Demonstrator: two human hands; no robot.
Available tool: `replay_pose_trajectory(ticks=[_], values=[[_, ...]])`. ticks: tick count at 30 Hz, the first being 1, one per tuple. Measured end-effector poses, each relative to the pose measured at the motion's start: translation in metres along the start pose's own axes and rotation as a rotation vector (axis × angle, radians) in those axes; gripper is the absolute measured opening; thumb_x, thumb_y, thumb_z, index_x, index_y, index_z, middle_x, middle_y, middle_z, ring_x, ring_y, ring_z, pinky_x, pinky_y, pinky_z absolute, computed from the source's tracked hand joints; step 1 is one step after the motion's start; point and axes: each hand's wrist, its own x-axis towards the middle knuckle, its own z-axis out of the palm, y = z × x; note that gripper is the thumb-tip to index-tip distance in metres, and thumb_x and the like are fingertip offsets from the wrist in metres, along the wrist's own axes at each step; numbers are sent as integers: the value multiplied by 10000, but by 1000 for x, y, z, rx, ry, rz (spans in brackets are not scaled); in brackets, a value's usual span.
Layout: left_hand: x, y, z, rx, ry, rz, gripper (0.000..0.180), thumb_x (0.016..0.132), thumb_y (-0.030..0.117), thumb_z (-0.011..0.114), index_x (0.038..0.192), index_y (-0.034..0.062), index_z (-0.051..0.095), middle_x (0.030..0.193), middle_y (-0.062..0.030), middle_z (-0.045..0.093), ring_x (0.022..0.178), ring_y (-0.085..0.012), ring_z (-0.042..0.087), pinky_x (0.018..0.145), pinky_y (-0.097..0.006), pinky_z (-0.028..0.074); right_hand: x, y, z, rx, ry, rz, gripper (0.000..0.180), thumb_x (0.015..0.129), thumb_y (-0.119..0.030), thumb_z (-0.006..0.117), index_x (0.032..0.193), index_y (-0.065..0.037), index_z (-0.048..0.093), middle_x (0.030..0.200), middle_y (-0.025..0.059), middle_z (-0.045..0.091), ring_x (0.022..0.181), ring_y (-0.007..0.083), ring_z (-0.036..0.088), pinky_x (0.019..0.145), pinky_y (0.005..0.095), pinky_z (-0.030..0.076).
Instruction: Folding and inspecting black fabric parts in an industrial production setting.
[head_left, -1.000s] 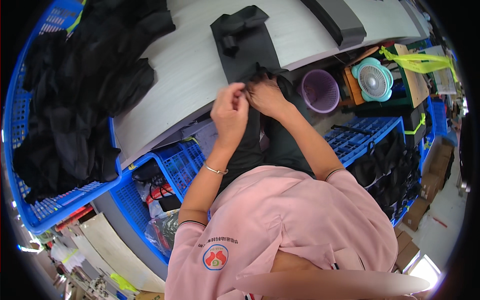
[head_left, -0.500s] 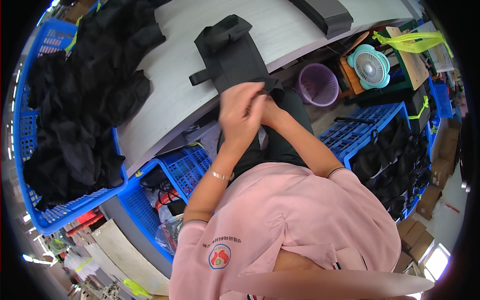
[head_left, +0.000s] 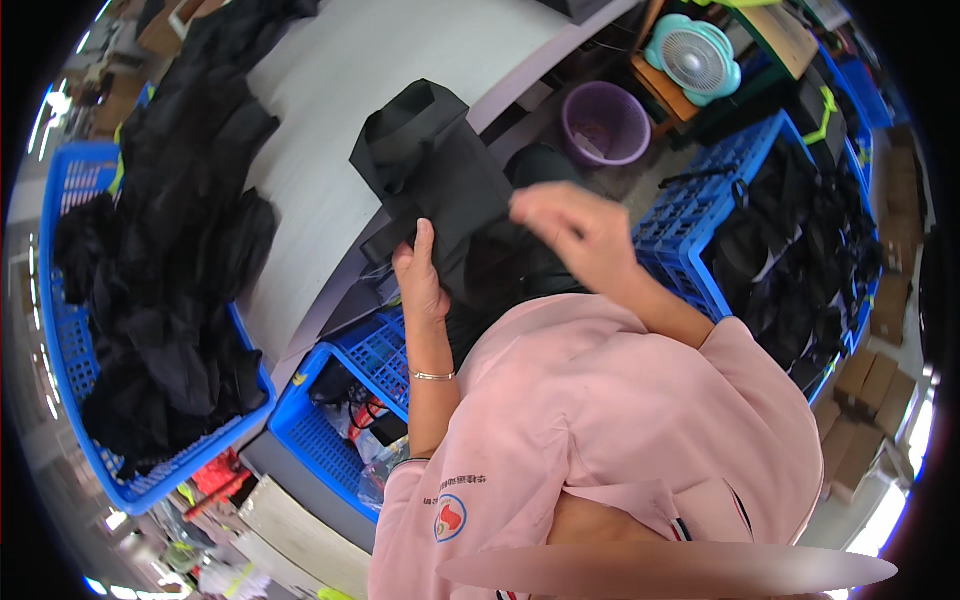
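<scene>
A black fabric piece with a folded, gaping upper part and a strap loop at its left lies over the table edge and my lap. My left hand grips its lower left side, thumb on top and fingers hidden beneath. Close to the fabric's right edge is my right hand, its fingers curled together and slightly blurred. Whether those fingertips pinch the edge or something small cannot be made out.
The pale table bears a heap of black fabric spilling into a blue crate at left. Another blue crate stands under the table. At right are a purple basket, a turquoise fan and a filled blue crate.
My hands, together before, have separated: the left went down and left onto the fabric, the right moved right. The black fabric piece has come nearer to me, and the view has shifted.
</scene>
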Motion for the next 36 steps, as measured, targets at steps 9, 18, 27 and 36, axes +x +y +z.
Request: replay_pose_trajectory(ticks=[9, 18, 27, 36], values=[[-30, 1, 33, -20, -220, -252, 544, 969, 317, 646, 1333, -67, 524, 1307, -142, 601, 1147, -234, 612, 1017, -365, 480, -3, 38, -44, 995, -190, 669, 212, 953, -213, 665, 1053, -31, 708, 968, -7, 713, 912, 75, 643, 806, 250, 512], [-35, -27, 40, -227, -452, -321, 528, 965, 220, 644, 1406, -9, 465, 1389, -123, 555, 1262, -267, 541, 1109, -438, 408, -36, 78, -48, 885, 74, 665, 198, 893, -187, 737, 998, -23, 703, 905, 4, 689, 837, 88, 630, 789, 252, 526], [-51, -34, 100, 232, -671, -311, 514, 1027, 223, 540, 1466, -5, 401, 1439, -182, 506, 1256, -279, 570, 948, -361, 528, -137, 78, -223, -300, 817, 515, 345, 918, -340, 686, 869, -4, 627, 739, 2, 566, 723, 76, 512, 667, 263, 451], [-32, -50, 63, 262, -516, -406, 422, 1006, 204, 583, 1370, -1, 530, 1344, -153, 593, 1158, -225, 623, 897, -330, 538, -269, 130, -383, -1211, 870, 707, 861, 862, -605, 637, 1539, -186, 309, 1514, 243, 359, 1341, 442, 408, 1067, 452, 400]])
